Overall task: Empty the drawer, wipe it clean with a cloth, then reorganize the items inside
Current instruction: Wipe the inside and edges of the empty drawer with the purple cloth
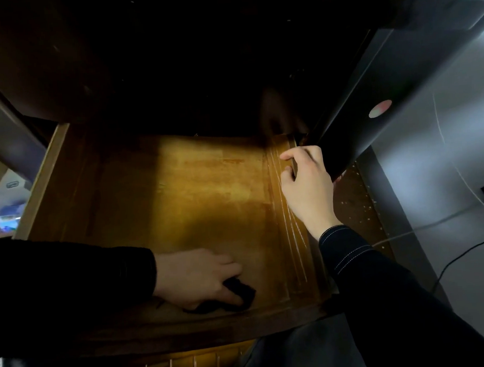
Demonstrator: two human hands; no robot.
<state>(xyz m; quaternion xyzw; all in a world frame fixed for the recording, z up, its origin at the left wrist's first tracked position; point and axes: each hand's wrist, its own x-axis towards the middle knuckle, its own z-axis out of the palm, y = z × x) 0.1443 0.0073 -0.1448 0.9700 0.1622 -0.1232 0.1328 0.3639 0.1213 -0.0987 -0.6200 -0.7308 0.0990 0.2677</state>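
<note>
Two hands in drawer [207, 185]; looks emptied, though the back is too dark to tell. Step: wiping. Fingers of left hand [195, 277] clench dark cloth [239, 294] on drawer bottom, near front edge. Fingers of right hand [306, 185] curl over right wall, steadying. Next: sweep toward back and corners.

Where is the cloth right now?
Head view: the cloth lies on the drawer floor near its front edge, gripped by the left hand. The right hand grips the drawer's right wall.

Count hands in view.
2: left hand grips the dark cloth at the front of the drawer; right hand holds its right wall.
</note>
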